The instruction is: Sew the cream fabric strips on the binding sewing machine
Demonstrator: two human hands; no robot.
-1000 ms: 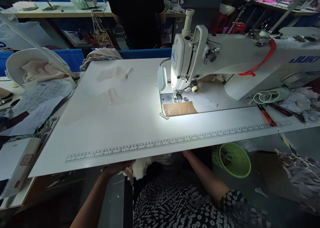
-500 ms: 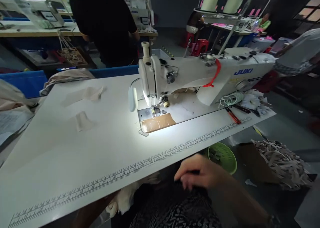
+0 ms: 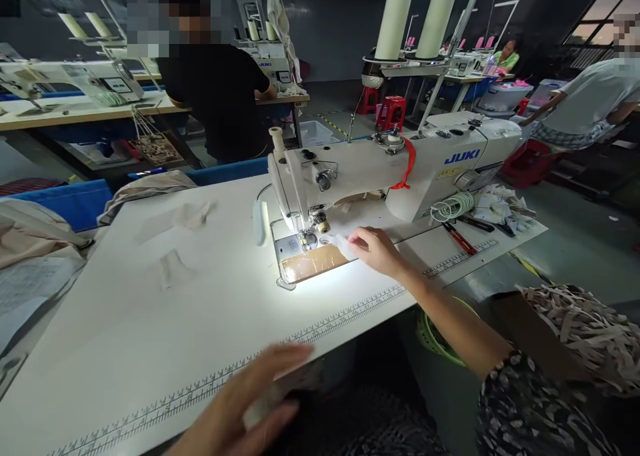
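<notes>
My right hand (image 3: 376, 249) is over the bed of a white JUKI sewing machine (image 3: 350, 176), right of the needle area. Its fingers are pinched on a small, thin whitish fabric piece (image 3: 343, 245), which lies partly on the tan plate (image 3: 313, 263). At the table's front edge, my left hand (image 3: 227, 406) is open and slightly blurred, thumb and fingers apart, holding nothing. Two pale fabric pieces, one nearer (image 3: 173, 269) and one farther (image 3: 193, 216), lie on the white table (image 3: 115, 329) to the left.
A printed ruler (image 3: 220, 379) runs along the front edge. Orange-handled snips (image 3: 459, 238), a cord coil (image 3: 453, 206) and fabric scraps (image 3: 500, 206) lie at the right. Below are a green basket (image 3: 431, 333) and a box of strips (image 3: 580, 336). A co-worker (image 3: 213, 96) is behind the table.
My right hand has risen from my lap to the machine bed and taken hold of the whitish piece, now nearer the needle. My left hand has come into view. The view has tilted up.
</notes>
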